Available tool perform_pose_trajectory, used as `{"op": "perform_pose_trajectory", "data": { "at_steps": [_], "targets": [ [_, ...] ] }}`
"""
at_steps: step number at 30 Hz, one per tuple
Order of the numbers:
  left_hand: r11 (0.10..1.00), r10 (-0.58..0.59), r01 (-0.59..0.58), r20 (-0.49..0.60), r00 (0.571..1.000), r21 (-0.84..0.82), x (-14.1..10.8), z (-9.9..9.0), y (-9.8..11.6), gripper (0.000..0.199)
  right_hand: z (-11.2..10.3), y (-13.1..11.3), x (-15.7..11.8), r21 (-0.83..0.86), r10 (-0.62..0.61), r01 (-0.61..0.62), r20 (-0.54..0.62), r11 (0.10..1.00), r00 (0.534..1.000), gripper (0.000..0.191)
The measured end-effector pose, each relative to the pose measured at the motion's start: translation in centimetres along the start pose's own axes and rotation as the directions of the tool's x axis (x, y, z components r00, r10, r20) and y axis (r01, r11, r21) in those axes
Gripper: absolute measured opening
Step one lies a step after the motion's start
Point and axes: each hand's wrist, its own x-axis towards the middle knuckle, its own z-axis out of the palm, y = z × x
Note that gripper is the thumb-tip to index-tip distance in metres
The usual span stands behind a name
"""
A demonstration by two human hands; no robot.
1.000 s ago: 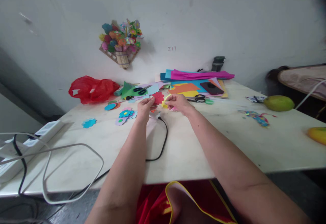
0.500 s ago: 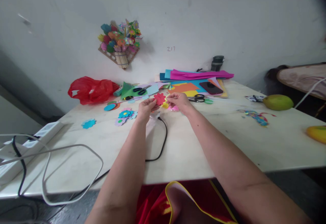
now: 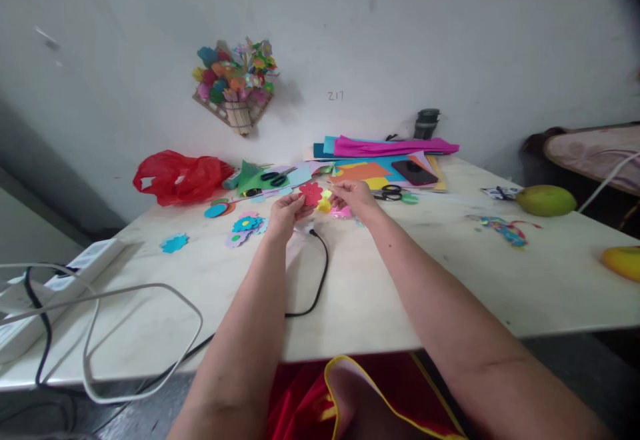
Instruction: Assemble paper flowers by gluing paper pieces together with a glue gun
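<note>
Left hand (image 3: 289, 217) is pinching a red paper flower (image 3: 312, 193) by its left edge, up over the bench (image 3: 425, 267), and the right hand (image 3: 356, 201) is hovering just beside it, thumb and fingers drawn together; whether anything is sitting between them, I can't tell.

Going down in size from that broad white bench, a red plastic bag (image 3: 183, 177) is slumping at the far left, and a magenta sheet (image 3: 395, 147) is lying along the paper at the back. Black scissors (image 3: 393, 193) are resting beyond the right hand, nobody using them.

Now the flowers! One blue flower (image 3: 247, 223) is showing a yellow centre, and the purple flower (image 3: 237, 239) against it is showing a green one, so those are looking finished to me. Off to their left, a plain blue flower (image 3: 175, 243) is showing no centre, and neither is the red one: both are looking incomplete. Smallest of all, a yellow piece (image 3: 325, 201) is peeking out just right of the red petals.
</note>
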Motion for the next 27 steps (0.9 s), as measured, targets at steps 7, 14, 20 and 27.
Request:
{"op": "perform_pose_trajectory", "data": {
  "at_steps": [7, 14, 20, 27],
  "targets": [
    [1.0, -0.01, 0.01, 0.002, 1.0, -0.001, 0.1, -0.1, 0.0, 0.033, 0.0, -0.5, -0.3, -0.06, -0.018, 0.016, -0.021, 0.998, 1.0, 0.03],
    [1.0, 0.006, -0.006, 0.014, 1.0, -0.007, 0.0, 0.1, 0.0, 0.034, 0.0, 0.0, 0.2, -0.03, 0.001, -0.001, -0.02, 1.0, 1.0, 0.02],
    [1.0, -0.005, 0.005, 0.008, 1.0, 0.01, -0.1, 0.1, 0.0, 0.033, 0.0, 0.1, 0.2, 0.053, 0.076, -0.078, 0.024, 0.996, 0.997, 0.013],
    [1.0, -0.021, 0.021, 0.01, 1.0, 0.023, -0.2, 0.2, 0.0, 0.031, -0.2, 0.7, 0.2, 0.012, 0.014, -0.015, 0.068, 1.0, 0.998, 0.025]
  ]
}}
